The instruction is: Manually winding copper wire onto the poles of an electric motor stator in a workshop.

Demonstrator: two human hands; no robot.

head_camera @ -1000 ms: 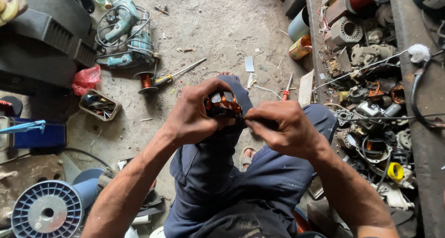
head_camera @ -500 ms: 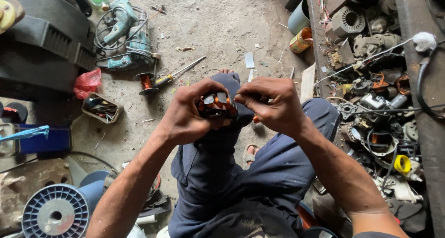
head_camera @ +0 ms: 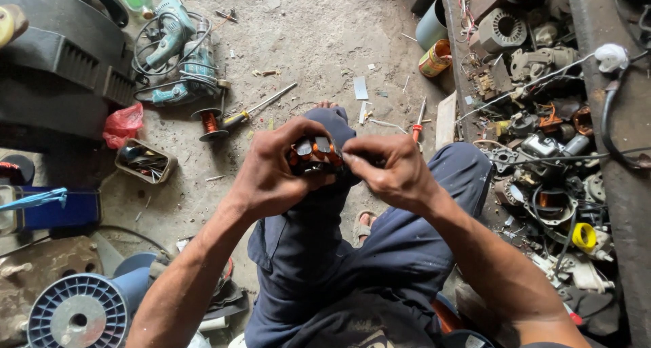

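We cradle the small copper-wound motor core (head_camera: 315,155) in the left hand (head_camera: 274,175), fingers clamped around its body above the raised knee. We judge a firm, unmoving hold best here. The right hand (head_camera: 393,171) works at the core's near edge, fingertips pinched together; whether they hold a wire we cannot tell. On the floor to the left lie a screwdriver (head_camera: 261,107) and a wire spool (head_camera: 210,123); on the right, a crowded parts shelf (head_camera: 542,138) limits elbow room.

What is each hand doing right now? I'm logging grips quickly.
Left hand: closed around a small copper-wound motor part.
Right hand: closed, fingertips pinching at the same part; whether it also holds something cannot be told.
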